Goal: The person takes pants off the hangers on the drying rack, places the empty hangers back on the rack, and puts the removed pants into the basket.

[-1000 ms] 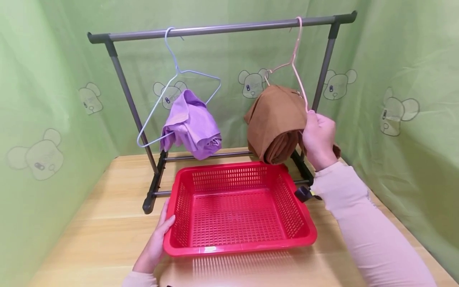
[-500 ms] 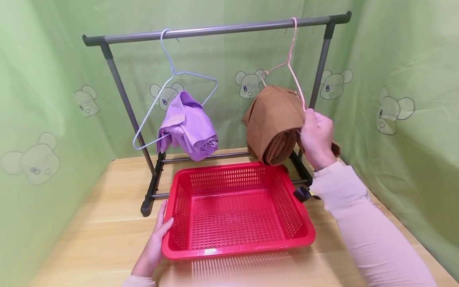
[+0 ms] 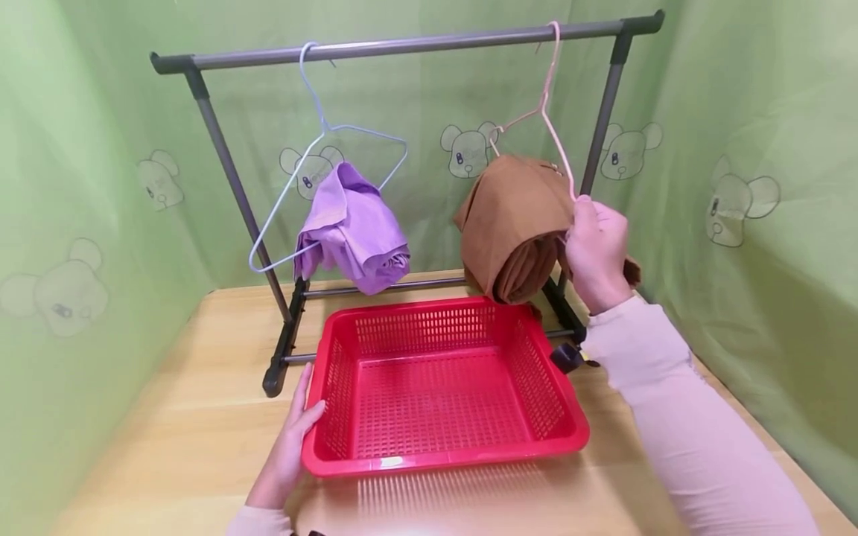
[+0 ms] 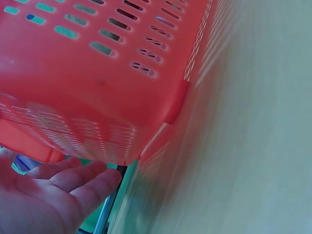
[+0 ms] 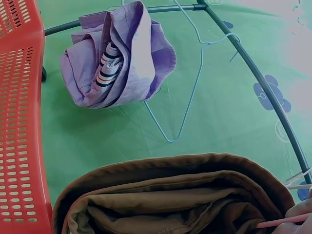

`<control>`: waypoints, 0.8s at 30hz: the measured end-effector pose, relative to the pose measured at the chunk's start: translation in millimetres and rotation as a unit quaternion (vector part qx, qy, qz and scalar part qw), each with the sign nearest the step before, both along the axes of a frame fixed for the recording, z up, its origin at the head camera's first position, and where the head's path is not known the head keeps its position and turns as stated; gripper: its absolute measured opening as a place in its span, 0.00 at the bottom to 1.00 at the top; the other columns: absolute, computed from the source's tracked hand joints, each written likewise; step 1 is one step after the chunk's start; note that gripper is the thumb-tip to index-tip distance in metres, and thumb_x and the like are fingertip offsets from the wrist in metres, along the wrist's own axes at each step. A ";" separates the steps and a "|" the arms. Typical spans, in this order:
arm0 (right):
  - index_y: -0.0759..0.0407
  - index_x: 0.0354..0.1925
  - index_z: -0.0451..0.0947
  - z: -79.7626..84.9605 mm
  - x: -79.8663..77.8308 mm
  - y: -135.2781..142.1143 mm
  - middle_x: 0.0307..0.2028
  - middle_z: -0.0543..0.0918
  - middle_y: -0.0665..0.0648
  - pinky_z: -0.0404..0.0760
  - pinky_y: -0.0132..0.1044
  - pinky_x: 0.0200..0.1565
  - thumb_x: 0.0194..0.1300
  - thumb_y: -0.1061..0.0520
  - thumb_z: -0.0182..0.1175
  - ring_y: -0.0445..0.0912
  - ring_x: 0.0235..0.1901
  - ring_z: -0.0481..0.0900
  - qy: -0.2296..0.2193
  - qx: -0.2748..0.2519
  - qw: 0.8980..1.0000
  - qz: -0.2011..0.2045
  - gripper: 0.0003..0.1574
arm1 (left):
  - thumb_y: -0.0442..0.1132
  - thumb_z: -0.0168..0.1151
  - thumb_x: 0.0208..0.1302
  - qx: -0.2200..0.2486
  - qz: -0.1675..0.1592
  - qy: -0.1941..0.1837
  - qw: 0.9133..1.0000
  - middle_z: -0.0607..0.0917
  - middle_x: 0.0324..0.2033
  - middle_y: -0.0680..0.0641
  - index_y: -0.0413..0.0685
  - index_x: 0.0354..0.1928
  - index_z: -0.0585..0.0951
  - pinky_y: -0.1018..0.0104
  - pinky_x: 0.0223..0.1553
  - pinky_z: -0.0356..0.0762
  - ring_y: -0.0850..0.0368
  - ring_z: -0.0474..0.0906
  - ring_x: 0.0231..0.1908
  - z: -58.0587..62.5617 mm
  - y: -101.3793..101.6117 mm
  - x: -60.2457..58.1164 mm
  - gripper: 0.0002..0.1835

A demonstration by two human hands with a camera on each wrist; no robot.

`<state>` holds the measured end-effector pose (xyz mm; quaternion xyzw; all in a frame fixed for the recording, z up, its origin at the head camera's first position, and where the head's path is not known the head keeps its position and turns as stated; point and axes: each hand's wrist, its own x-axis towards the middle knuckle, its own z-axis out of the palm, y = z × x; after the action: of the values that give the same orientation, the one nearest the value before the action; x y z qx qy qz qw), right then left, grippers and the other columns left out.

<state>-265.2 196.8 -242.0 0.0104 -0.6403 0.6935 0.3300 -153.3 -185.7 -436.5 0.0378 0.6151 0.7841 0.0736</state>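
A pink wire hanger [image 3: 561, 149] hooks over the rack's top bar at the right. Folded, rolled brown cloth [image 3: 512, 205] hangs on it. My right hand [image 3: 596, 253] pinches the hanger's lower right corner beside the cloth; the right wrist view shows the fingertips and part of the pink wire. A red plastic basket [image 3: 436, 465] stands below, nothing inside. My left hand [image 3: 284, 454] holds its left rim, thumb over the rim and fingers along the outside. In the left wrist view those fingers [image 4: 80, 183] are nearly straight beside the basket wall.
A grey clothes rack [image 3: 415, 46] stands on the wooden table [image 3: 174, 417]. On its left hangs a blue hanger [image 3: 281, 197] with a rolled purple garment [image 3: 355, 231]. Green curtain [image 3: 74, 149] surrounds the table at the back and sides.
The head view shifts slightly. My right hand stays on the pink hanger and my left on the basket rim; nothing else visibly moves.
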 end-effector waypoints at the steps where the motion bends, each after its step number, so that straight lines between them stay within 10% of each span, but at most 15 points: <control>1: 0.56 0.11 0.61 1.3 0.0 0.0 0.09 0.62 0.47 0.53 0.30 0.15 0.75 0.57 0.47 0.38 0.10 0.57 0.007 -0.006 1.000 0.004 0.32 | 0.42 0.42 0.76 0.000 0.001 0.002 1.000 0.43 0.75 0.40 0.69 0.76 0.35 0.45 0.56 0.72 0.33 0.60 0.64 0.9 0.3 -1.2 0.37; 24: 0.57 0.12 0.62 9.3 4.5 -0.5 0.10 0.64 0.48 0.54 0.30 0.15 0.75 0.58 0.47 0.39 0.11 0.58 0.019 -0.001 1.000 0.013 0.31 | 0.43 0.42 0.77 0.013 -0.003 0.004 1.000 0.55 0.68 0.34 0.58 0.74 0.48 0.47 0.52 0.76 0.41 0.71 0.56 1.6 4.3 0.1 0.28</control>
<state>-260.7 196.3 -232.7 0.0315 -0.6331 0.6980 0.3332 -153.2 -181.4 -434.9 0.0442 0.6053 0.7914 0.0733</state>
